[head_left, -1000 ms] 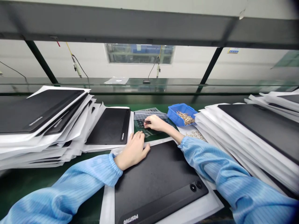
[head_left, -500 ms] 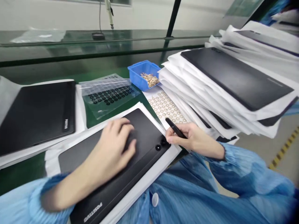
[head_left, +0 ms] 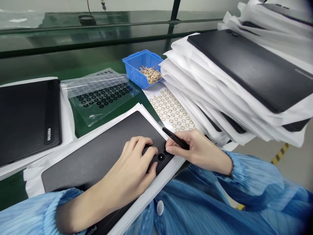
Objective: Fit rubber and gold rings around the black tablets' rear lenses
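A black tablet back cover point(head_left: 107, 150) lies at a slant on white wrapping in front of me. My left hand point(head_left: 132, 163) rests on it, fingers spread and slightly bent, fingertips beside the round camera ring point(head_left: 161, 157). My right hand point(head_left: 193, 148) is closed round slim black tweezers point(head_left: 176, 138), whose upper end points up and left. The working tips are hidden by my fingers at the cover's camera corner. A second ring is partly covered there by my right fingertips.
A sheet of gold rings point(head_left: 168, 107) and a blue bin point(head_left: 137, 73) of small tan pieces lie beyond. Left of them are a clear bag point(head_left: 97, 93) with black rings and another cover point(head_left: 26, 120). A tall stack of wrapped covers point(head_left: 246, 65) stands at right.
My left hand has slid right along the cover, up to the camera rings. My right hand keeps the tweezers at the same corner. The whole view has shifted slightly.
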A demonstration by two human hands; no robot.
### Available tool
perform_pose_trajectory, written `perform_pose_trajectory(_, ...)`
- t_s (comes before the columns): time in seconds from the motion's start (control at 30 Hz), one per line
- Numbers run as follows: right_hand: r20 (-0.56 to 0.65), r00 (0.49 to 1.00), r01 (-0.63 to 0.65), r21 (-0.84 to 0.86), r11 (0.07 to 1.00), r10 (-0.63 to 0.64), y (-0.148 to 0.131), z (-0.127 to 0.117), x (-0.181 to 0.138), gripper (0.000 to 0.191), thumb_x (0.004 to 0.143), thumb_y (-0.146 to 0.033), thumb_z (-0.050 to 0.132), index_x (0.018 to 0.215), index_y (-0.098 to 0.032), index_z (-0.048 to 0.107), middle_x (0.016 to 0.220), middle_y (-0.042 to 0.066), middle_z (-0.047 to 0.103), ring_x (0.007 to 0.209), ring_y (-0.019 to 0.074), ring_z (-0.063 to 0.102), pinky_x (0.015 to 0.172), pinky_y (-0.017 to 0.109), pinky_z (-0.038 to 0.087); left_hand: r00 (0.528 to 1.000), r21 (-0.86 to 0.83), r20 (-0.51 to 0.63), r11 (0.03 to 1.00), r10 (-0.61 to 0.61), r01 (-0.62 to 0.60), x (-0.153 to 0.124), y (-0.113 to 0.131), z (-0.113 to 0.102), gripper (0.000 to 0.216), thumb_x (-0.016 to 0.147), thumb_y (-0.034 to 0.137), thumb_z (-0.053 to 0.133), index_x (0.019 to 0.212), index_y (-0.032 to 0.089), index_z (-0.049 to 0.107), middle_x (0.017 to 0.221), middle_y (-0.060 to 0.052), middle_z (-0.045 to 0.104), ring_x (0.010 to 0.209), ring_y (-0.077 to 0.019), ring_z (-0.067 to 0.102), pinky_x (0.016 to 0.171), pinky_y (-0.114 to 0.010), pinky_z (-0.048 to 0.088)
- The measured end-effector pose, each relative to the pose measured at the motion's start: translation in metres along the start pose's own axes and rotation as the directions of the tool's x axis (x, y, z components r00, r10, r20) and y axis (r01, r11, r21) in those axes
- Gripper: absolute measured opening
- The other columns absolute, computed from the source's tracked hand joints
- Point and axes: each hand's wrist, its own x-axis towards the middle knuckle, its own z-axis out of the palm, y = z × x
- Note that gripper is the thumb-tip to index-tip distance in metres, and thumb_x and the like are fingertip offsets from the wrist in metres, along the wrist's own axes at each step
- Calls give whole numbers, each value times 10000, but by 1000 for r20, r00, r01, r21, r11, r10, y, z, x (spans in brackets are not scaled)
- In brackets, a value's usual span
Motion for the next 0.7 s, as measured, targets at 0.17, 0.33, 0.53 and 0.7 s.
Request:
perform_pose_trajectory(0.17, -46, 998, 42, -70, 997, -45, -4, 3, -1, 100, 768, -230, 593, 677, -198, 621, 529, -44, 500, 493, 95, 449, 462, 218, 328, 1000, -9, 8, 1000, -6, 6, 0, 1, 0, 141, 891, 171, 427, 1014, 173, 495, 1114, -102, 459, 1065, -249, 407, 845, -408, 441)
perform_pose_trajectory(0.33, -115, 980, 141, -193, 971, -165, -7, 9, -3, 224, 772, -177, 601, 580, -185, 484, 515, -43, 471, 473, 89, 423, 461, 225, 310, 1000, -7, 13, 1000, 0, 0, -1, 0, 0, 139, 889, 167, 429, 1009, 161, 500, 1111, -105, 455, 1064, -248, 404, 846, -404, 442)
perform_pose_trajectory(0.53, -139, 967, 192, -144, 971, -212, 0, 6, -4, 181, 778, -229, 649, 630, -190, 552, 603, -20, 523, 574, 115, 490, 532, 243, 366, 1000, 19, 0, 1000, 7, -7, -1, 1, 0, 148, 893, 177, 423, 1018, 171, 501, 1109, -107, 463, 1065, -253, 410, 845, -414, 449)
perform_pose_trajectory(0.7, -544, 837, 242, 267, 933, -61, 13, 9, -13, 314, 898, -380, 495, 691, -216, 664, 668, 22, 566, 561, 127, 512, 542, 285, 401, 997, 49, 49, 996, 67, -69, -1, 2, -2, 296, 883, 164, 421, 1166, 188, 504, 1170, -128, 462, 1092, -278, 404, 855, -445, 449)
